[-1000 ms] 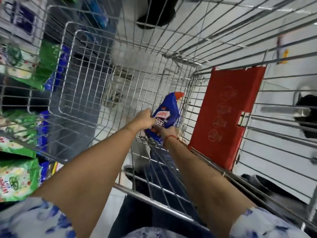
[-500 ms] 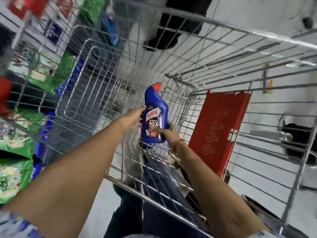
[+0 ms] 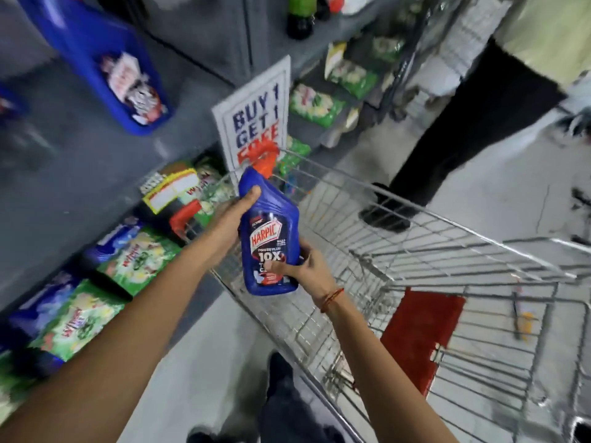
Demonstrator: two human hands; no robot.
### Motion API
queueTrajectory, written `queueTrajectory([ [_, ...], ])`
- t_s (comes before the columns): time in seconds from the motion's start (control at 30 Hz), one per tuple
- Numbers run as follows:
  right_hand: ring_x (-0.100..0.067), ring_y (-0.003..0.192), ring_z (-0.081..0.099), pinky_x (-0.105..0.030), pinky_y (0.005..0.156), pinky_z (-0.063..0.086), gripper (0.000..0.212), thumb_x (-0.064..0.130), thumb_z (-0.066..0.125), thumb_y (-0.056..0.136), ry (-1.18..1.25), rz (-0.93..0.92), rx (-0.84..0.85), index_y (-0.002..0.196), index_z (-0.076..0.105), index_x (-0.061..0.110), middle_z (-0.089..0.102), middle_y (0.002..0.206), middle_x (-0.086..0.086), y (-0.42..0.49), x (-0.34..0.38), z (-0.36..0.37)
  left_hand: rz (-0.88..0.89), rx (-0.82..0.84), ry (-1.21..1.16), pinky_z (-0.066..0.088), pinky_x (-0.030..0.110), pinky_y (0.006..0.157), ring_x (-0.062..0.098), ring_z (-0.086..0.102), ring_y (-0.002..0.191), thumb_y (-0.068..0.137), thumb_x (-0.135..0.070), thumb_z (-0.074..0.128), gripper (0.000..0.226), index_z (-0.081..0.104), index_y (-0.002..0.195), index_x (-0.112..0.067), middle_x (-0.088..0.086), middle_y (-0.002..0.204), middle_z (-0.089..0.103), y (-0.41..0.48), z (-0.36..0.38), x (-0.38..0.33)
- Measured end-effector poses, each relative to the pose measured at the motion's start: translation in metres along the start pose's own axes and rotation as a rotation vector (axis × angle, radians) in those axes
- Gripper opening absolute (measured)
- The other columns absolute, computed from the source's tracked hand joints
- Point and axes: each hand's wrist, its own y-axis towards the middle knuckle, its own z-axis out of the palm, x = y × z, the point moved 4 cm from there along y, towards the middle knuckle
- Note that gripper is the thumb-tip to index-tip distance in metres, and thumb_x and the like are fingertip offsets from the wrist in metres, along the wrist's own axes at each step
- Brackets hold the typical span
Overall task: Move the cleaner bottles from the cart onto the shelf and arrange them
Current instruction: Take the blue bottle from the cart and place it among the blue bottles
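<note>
A blue cleaner bottle [image 3: 270,238] with an orange-red cap and a red and white label is held upright above the left rim of the wire cart [image 3: 415,251]. My left hand [image 3: 228,219] grips its upper left side with the thumb on the shoulder. My right hand [image 3: 300,266] holds its lower right part, thumb across the label. On the grey shelf [image 3: 80,148] at upper left stands another blue cleaner bottle [image 3: 105,62], blurred.
Green and blue detergent bags [image 3: 96,295] fill the lower shelf at left. A "buy 1 get 1 free" sign [image 3: 256,116] hangs off the shelf edge. A red flap [image 3: 419,334] sits in the cart. Another person's dark leg and shoe [image 3: 447,135] stand beyond the cart.
Both hands have lifted the bottle out of the cart's bottom to above its left rim. My view has swung up and left toward the shelf.
</note>
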Motion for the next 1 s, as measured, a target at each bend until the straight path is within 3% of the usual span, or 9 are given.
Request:
queueTrajectory([
  [0.23,-0.019,0.083,0.065,-0.042,0.084,0.057,0.046,-0.014,0.074,0.062,-0.136,-0.204,0.205,0.091,0.062,0.019,0.068,0.092,-0.008,0.013,0.068,0.095,0.284,-0.183,0.012,0.056,0.023,0.063,0.009,0.069,0.066,0.063,-0.057,0.066,0.042,0.073,0.075,-0.017,-0.005,0.071,0.076,-0.069,-0.081,-0.076],
  [0.33,-0.012,0.082,0.065,-0.033,0.082,0.057,0.053,-0.016,0.074,0.061,-0.198,-0.261,0.261,0.106,0.055,0.003,0.067,0.095,-0.009,0.025,0.086,0.131,0.384,-0.243,0.057,0.054,0.021,0.059,0.005,0.065,0.056,0.066,-0.056,0.063,0.044,0.068,0.076,-0.014,-0.006,0.062,0.073,-0.095,-0.108,-0.101],
  [0.43,-0.011,0.085,0.064,-0.032,0.085,0.055,0.056,-0.004,0.082,0.057,-0.309,-0.363,0.297,0.104,0.057,0.009,0.067,0.099,-0.010,0.038,0.106,0.165,0.520,-0.341,0.060,0.050,0.013,0.057,-0.004,0.063,0.058,0.086,-0.030,0.057,0.019,0.067,0.074,-0.020,-0.015,0.062,0.072,-0.114,-0.135,-0.124],
  [0.53,-0.001,0.085,0.063,-0.023,0.083,0.054,0.064,0.007,0.088,0.051,-0.398,-0.492,0.243,0.107,0.056,0.010,0.068,0.102,-0.007,0.053,0.125,0.193,0.649,-0.353,0.168,0.050,0.010,0.068,-0.009,0.063,0.072,0.087,-0.011,0.056,0.014,0.060,0.091,-0.024,-0.023,0.075,0.073,-0.133,-0.158,-0.147],
  [0.63,-0.020,0.099,0.063,-0.041,0.090,0.052,0.075,0.011,0.089,0.050,-0.436,-0.561,0.241,0.116,0.053,0.009,0.067,0.112,-0.015,0.069,0.139,0.220,0.695,-0.366,0.251,0.052,0.020,0.079,0.000,0.065,0.084,0.078,-0.015,0.062,0.024,0.056,0.101,-0.016,-0.012,0.089,0.074,-0.144,-0.181,-0.158],
  [0.73,-0.011,0.095,0.061,-0.024,0.082,0.052,0.077,0.009,0.088,0.050,-0.466,-0.581,0.333,0.118,0.053,0.010,0.066,0.109,-0.007,0.086,0.148,0.246,0.693,-0.457,0.349,0.051,0.035,0.091,0.013,0.063,0.095,0.077,-0.024,0.068,0.044,0.052,0.116,-0.011,0.004,0.106,0.067,-0.148,-0.199,-0.166],
  [0.83,-0.010,0.090,0.061,-0.007,0.073,0.050,0.076,0.007,0.088,0.051,-0.507,-0.558,0.406,0.118,0.053,0.011,0.065,0.103,-0.003,0.100,0.152,0.269,0.668,-0.594,0.445,0.052,0.020,0.086,0.009,0.064,0.090,0.079,-0.026,0.070,0.045,0.052,0.118,-0.011,0.005,0.107,0.067,-0.144,-0.214,-0.171],
  [0.9,-0.011,0.091,0.061,-0.007,0.072,0.050,0.077,0.004,0.087,0.051,-0.528,-0.537,0.441,0.118,0.052,0.012,0.065,0.103,-0.002,0.111,0.153,0.281,0.638,-0.682,0.478,0.047,0.002,0.071,0.002,0.062,0.083,0.079,-0.027,0.071,0.044,0.054,0.116,-0.011,0.003,0.103,0.067,-0.139,-0.223,-0.175],
  [1.0,-0.014,0.096,0.062,-0.015,0.079,0.052,0.079,0.004,0.087,0.051,-0.574,-0.519,0.466,0.120,0.050,0.011,0.066,0.109,-0.004,0.127,0.156,0.294,0.612,-0.753,0.469,0.045,0.000,0.064,0.007,0.063,0.082,0.078,-0.028,0.071,0.045,0.054,0.115,-0.009,0.003,0.102,0.066,-0.129,-0.235,-0.178],
])
